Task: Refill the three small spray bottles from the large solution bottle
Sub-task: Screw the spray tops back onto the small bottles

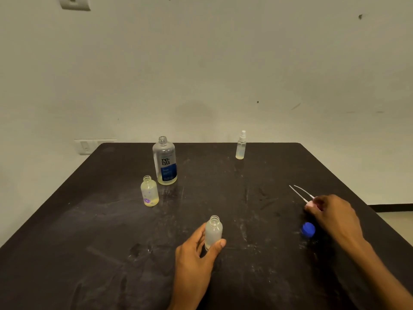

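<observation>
The large solution bottle point(165, 161) stands uncapped at the back left of the dark table point(89, 231), with a little yellowish liquid at its bottom. In front of it stands an open small bottle with a purple flower print point(149, 191). My left hand point(196, 249) is wrapped around a frosted small bottle point(213, 230), open at the neck, upright near the front. My right hand point(330, 212) grips pink spray heads point(311, 203) whose two thin dip tubes point(298, 192) point up and left. A third small spray bottle point(241, 146) stands capped at the back.
A blue cap point(308, 229) lies on the table just below my right hand. The tabletop is scuffed with pale smears. A pale wall rises behind the table, with switch plates point(86, 147) at its left, and floor shows at the right edge.
</observation>
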